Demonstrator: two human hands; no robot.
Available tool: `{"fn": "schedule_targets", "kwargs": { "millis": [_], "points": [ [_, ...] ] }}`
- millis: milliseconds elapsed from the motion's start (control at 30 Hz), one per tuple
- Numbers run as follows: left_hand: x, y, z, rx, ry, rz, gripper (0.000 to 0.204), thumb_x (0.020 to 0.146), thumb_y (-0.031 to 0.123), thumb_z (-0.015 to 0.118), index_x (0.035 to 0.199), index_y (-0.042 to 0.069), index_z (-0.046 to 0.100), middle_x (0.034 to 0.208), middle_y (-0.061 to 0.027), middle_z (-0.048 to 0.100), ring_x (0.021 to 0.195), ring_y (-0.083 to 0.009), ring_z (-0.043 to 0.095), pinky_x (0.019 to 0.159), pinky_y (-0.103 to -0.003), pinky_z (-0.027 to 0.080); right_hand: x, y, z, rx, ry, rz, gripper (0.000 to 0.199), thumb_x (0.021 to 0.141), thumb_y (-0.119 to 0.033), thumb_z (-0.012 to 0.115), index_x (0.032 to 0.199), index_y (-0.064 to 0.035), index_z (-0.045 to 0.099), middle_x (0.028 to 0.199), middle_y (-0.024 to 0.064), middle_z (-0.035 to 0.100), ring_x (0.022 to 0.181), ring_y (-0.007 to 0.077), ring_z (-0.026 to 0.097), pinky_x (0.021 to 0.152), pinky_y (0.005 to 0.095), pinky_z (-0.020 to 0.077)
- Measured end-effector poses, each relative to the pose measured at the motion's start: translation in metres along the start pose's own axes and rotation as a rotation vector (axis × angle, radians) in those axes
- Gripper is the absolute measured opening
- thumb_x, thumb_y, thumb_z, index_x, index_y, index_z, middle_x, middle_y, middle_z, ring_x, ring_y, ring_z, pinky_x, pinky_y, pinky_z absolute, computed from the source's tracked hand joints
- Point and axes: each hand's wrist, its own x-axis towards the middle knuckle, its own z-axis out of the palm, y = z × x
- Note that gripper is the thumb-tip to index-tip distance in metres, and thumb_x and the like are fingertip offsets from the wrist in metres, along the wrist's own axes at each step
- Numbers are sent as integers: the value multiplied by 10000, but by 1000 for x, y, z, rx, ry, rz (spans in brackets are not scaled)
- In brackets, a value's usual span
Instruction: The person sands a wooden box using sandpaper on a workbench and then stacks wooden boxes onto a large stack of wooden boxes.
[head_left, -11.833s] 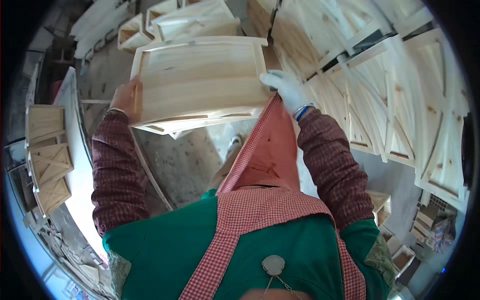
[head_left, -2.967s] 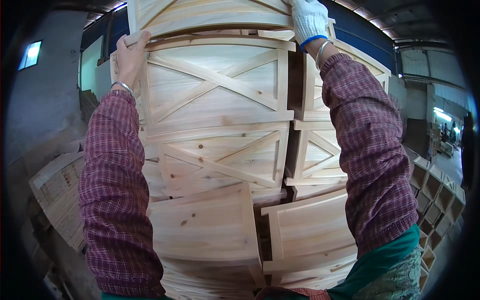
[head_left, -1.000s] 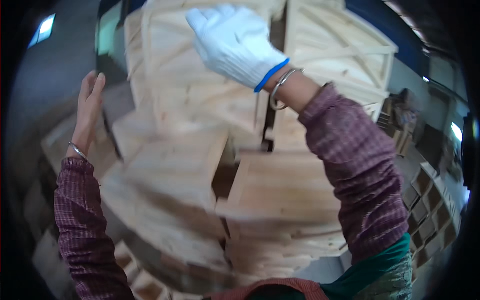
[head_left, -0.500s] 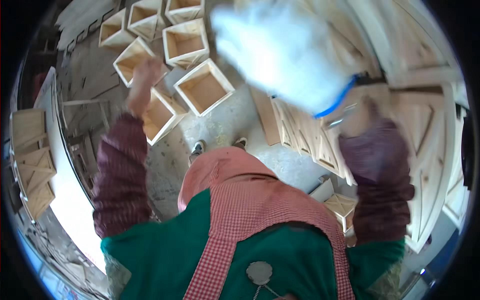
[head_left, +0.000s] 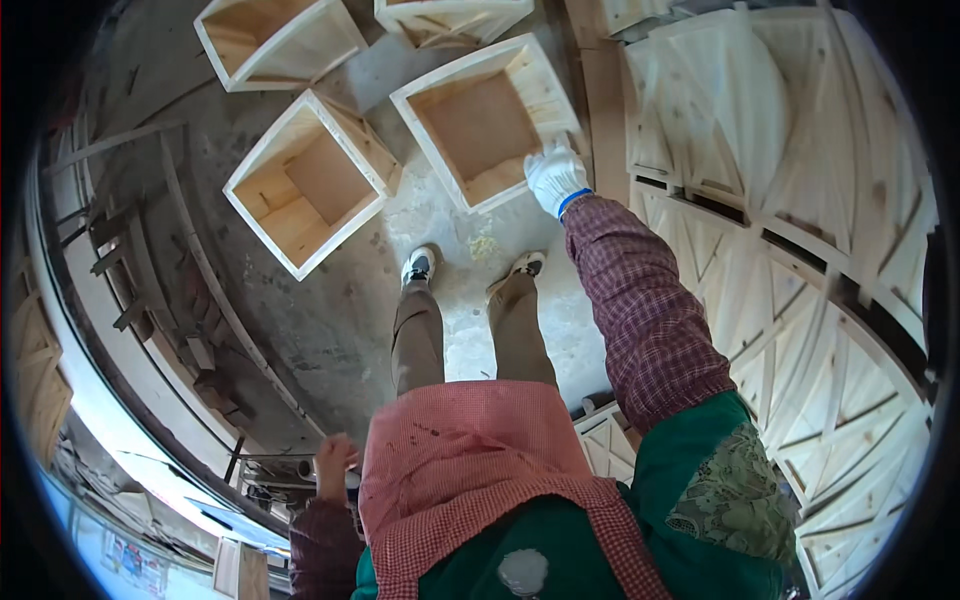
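My right hand [head_left: 556, 178], in a white glove with a blue cuff, grips the near right rim of an open-topped wooden box [head_left: 440, 150]. This box has pale wooden walls and a brown bottom panel. Down at my left side is my bare left hand [head_left: 335, 460], holding nothing that I can see, its fingers loosely bent and apart. A second open wooden box [head_left: 250, 195] stands to the left of the gripped one, its opening tilted toward me.
More wooden boxes [head_left: 290, 55] stand at the far side. Stacked pale wooden pieces with diagonal slats [head_left: 790, 330] fill the right. Left lie a rack of timber pieces [head_left: 200, 340] and a long white-edged surface [head_left: 130, 430]. My feet stand on the concrete floor [head_left: 470, 345].
My gloved right hand has come down from close to the camera onto the box rim. My left hand has drawn back from the boxes to my side. The view has shifted nearer to the boxes.
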Motion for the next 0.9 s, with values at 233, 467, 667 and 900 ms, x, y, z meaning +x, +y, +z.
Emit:
{"fn": "schedule_targets", "kwargs": {
  "millis": [233,467,667,900],
  "points": [
    [14,-11,6,53,-9,27,195,895,218,604,976,41,612,856,-19,610,761,-117,591,647,-264,502,10,-6,-15,246,-265,0,127,786,-135,547,825,-63,644,731,122,671,691,272,676,566,425,517],
    [31,11,12,114,-170,304,182,886,190,611,973,30,615,860,-17,609,753,-106,564,663,-260,485,-17,39,-187,608,-181,229,177,774,-233,580,809,-61,604,798,166,657,761,344,647,658,457,500],
    [-31,95,75,369,-356,632,386,864,185,646,1188,14,525,1048,-80,606,932,-175,594,779,-309,497,-129,93,-379,777,-19,561,294,781,-337,604,846,-50,599,843,183,649,799,361,632,703,446,483],
    [-128,178,88,94,-1041,1144,683,885,176,609,1438,76,220,1387,-127,376,1181,-241,466,892,-409,467,-269,93,-603,959,443,829,344,793,-324,668,916,-14,586,805,214,602,699,287,593,653,382,463]
  ]
}}
